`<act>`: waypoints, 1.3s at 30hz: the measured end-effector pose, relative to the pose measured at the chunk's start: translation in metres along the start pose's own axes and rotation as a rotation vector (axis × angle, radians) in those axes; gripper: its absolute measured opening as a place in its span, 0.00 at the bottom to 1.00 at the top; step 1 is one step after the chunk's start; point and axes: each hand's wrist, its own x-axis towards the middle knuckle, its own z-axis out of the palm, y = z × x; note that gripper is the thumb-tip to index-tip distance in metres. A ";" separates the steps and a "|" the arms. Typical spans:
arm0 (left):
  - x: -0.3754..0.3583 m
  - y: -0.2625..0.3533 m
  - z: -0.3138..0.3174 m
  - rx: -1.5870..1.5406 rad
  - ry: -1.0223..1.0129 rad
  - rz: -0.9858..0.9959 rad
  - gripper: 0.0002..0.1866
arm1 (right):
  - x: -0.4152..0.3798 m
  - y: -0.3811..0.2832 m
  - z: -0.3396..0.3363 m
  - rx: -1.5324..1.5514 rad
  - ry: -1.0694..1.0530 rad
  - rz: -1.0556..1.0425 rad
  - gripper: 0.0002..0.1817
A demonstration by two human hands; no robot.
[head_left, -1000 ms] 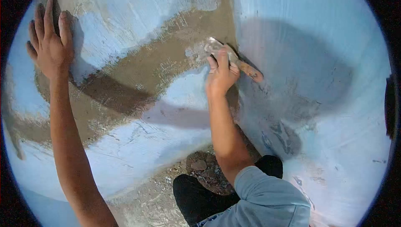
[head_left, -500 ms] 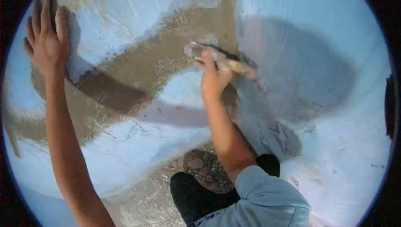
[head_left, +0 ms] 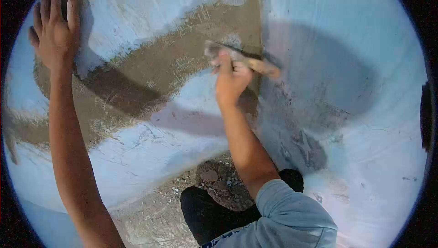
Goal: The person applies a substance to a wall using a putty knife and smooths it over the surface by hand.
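My left hand point(head_left: 57, 36) lies flat on the wall at the upper left, its fingers spread and holding nothing. In my right hand point(head_left: 233, 81) is a scraper point(head_left: 264, 67), gripped near its blade with the thumb along the top. Its wooden handle end points right, and its greyish blade end points left, somewhat blurred. The blade overlaps a brown scraped band point(head_left: 150, 65) where the light blue paint point(head_left: 191, 95) is gone. Rough, scratched paint edges run along both sides of this band.
A wall corner point(head_left: 261, 15) runs down just right of the scraper, with another blue wall point(head_left: 365, 157) beyond it. Rubble and paint chips point(head_left: 214, 175) cover the ground below, beside my dark-trousered legs point(head_left: 205, 216). Shadows of head and arms fall on the walls.
The scraper has tilted a little, its handle end rising slightly as my right hand shifts left. My left hand sits higher in view, partly from a small camera movement.
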 end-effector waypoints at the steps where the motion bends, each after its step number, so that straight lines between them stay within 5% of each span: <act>1: 0.001 0.001 0.000 -0.013 0.012 0.006 0.31 | 0.012 -0.003 -0.005 -0.022 0.028 0.000 0.15; 6: 0.002 0.002 0.000 0.007 0.019 -0.002 0.30 | -0.005 0.013 0.000 -0.053 -0.116 -0.010 0.17; 8: 0.003 0.001 -0.001 0.022 0.017 -0.001 0.30 | 0.014 0.006 -0.008 -0.020 -0.018 -0.014 0.15; 11: 0.016 0.017 -0.032 0.009 -0.343 -0.107 0.42 | 0.015 0.006 -0.005 0.017 -0.049 -0.065 0.14; 14: 0.013 0.015 -0.028 0.003 -0.346 -0.101 0.43 | 0.002 0.006 0.000 -0.149 -0.254 -0.195 0.14; 17: 0.014 0.012 -0.029 -0.001 -0.359 -0.105 0.44 | 0.020 0.001 -0.011 -0.023 -0.129 -0.099 0.12; 21: 0.012 0.011 -0.026 0.007 -0.360 -0.101 0.44 | 0.004 -0.002 -0.007 -0.270 -0.355 -0.165 0.11; 25: 0.013 0.010 -0.025 0.006 -0.365 -0.105 0.44 | 0.017 0.006 -0.010 -0.163 -0.231 -0.175 0.10; 34: 0.013 0.013 -0.026 0.009 -0.358 -0.102 0.44 | -0.009 0.018 -0.007 -0.188 -0.407 -0.164 0.11; 39: 0.012 0.010 -0.025 0.030 -0.330 -0.084 0.43 | 0.015 0.019 -0.019 -0.074 -0.221 -0.187 0.10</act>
